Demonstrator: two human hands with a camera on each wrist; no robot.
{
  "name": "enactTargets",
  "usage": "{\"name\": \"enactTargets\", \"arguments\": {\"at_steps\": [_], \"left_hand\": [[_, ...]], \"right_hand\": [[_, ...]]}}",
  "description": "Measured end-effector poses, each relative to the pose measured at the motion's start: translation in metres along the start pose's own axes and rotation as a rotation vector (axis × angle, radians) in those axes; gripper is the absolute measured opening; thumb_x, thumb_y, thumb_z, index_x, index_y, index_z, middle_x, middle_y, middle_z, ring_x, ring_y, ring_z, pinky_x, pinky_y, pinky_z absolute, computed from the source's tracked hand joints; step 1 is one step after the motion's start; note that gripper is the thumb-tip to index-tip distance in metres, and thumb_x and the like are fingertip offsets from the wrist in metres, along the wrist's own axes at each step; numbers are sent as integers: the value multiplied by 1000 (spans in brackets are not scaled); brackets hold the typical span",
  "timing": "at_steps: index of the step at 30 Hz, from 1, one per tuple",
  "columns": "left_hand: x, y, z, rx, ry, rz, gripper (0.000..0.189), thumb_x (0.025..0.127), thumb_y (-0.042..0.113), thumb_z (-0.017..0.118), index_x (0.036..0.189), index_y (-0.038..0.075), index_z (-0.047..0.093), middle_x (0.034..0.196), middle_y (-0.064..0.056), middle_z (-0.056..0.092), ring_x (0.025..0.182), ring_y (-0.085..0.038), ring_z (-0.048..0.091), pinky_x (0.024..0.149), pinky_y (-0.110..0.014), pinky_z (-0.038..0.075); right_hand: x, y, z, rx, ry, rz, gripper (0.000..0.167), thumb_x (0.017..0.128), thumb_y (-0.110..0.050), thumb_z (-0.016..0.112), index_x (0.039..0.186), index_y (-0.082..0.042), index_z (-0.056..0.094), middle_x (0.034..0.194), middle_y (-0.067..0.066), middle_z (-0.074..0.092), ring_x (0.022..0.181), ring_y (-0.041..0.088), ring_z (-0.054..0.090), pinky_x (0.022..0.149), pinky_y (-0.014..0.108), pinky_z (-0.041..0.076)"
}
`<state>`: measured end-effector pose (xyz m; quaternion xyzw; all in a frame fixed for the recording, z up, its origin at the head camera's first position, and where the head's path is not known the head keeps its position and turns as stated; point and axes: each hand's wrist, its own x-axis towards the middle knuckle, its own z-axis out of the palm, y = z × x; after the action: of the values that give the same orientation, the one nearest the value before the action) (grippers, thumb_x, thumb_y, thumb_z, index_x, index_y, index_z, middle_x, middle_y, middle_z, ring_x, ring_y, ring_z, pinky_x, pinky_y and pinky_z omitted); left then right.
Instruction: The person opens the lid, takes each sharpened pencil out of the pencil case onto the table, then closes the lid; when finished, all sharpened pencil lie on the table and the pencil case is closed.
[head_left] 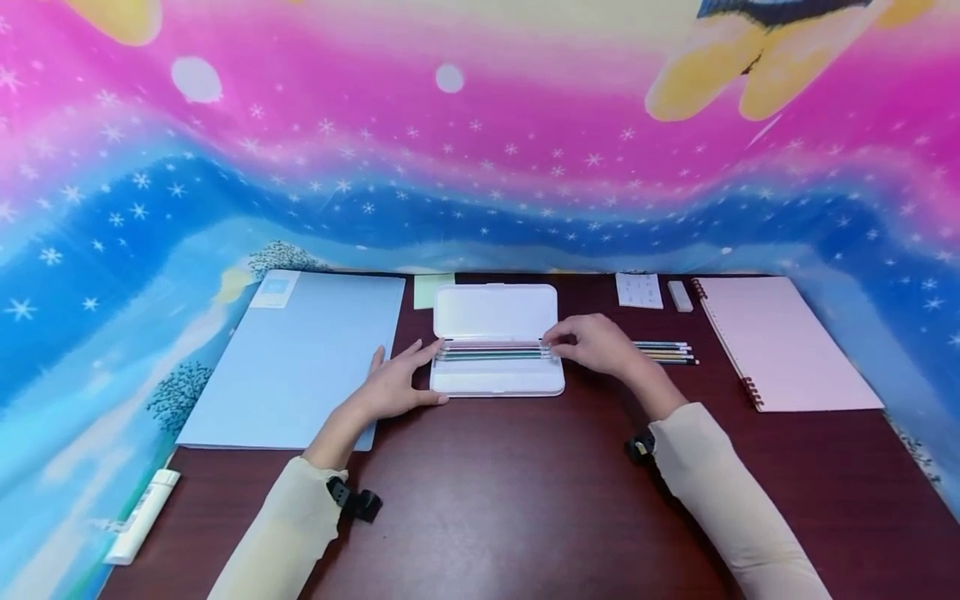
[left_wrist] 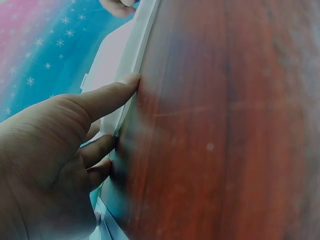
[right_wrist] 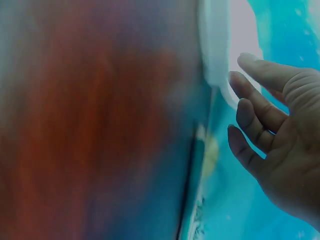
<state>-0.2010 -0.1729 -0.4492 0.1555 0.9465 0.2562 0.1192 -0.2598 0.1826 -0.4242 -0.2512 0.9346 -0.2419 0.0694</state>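
A white pencil case (head_left: 497,311) stands open on the table, its lid tilted back. Several pencils (head_left: 495,356), pink and green among them, lie side by side across its base. My left hand (head_left: 392,386) spans the case's left end, fingers extended; in the left wrist view its thumb (left_wrist: 112,96) presses along the front edge. At the right end, my right hand (head_left: 600,343) has its thumb and index fingertips over the pencil ends, slightly apart. The right wrist view shows its fingers (right_wrist: 255,107) loosely bent beside the case (right_wrist: 216,45), with nothing visible between them.
More pencils (head_left: 667,353) lie right of the case, partly behind my right hand. A blue folder (head_left: 300,367) is at the left, a pink spiral notebook (head_left: 787,346) at the right. Behind are a green note (head_left: 424,293), a white note (head_left: 639,290) and an eraser (head_left: 680,297). A white stick-shaped object (head_left: 144,517) lies front left.
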Motion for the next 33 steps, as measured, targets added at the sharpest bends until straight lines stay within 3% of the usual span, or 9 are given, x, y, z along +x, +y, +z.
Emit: {"name": "enactTargets", "arguments": {"at_steps": [7, 15, 20, 25, 33], "left_hand": [[-2, 0, -2, -2, 9, 2, 94, 85, 44, 80, 162, 23, 28, 163, -14, 37, 155, -32, 27, 122, -68, -5], [-1, 1, -2, 6, 9, -5, 94, 86, 44, 79, 162, 23, 28, 163, -15, 37, 155, -32, 28, 123, -67, -4], [0, 2, 0, 5, 1, -4, 94, 86, 44, 79, 162, 25, 27, 163, -15, 37, 155, -33, 28, 123, -67, -5], [0, 2, 1, 5, -2, -6, 95, 86, 45, 79, 162, 25, 27, 163, -15, 37, 155, -32, 28, 123, -67, -5], [1, 1, 0, 1, 4, -7, 95, 86, 44, 79, 162, 24, 27, 163, -15, 37, 155, -33, 28, 123, -66, -5]], "right_hand": [[7, -17, 13, -162, -73, -20, 19, 94, -21, 73, 111, -25, 80, 114, -3, 77, 109, 18, 70, 96, 45, 56], [13, -27, 15, -295, -97, -54, 8, 95, -23, 72, 97, -28, 78, 97, -10, 75, 82, 10, 63, 71, 33, 54], [10, -21, 12, -243, -78, -59, 7, 94, -24, 72, 98, -26, 77, 92, -11, 71, 79, 8, 58, 70, 30, 51], [2, -9, 2, -136, -5, -116, 8, 93, -20, 71, 99, -21, 75, 87, -9, 66, 73, 9, 54, 67, 29, 47], [-16, 17, -23, 17, 106, -117, 9, 93, -18, 75, 100, -23, 78, 97, -6, 73, 80, 12, 59, 75, 34, 49]]}}
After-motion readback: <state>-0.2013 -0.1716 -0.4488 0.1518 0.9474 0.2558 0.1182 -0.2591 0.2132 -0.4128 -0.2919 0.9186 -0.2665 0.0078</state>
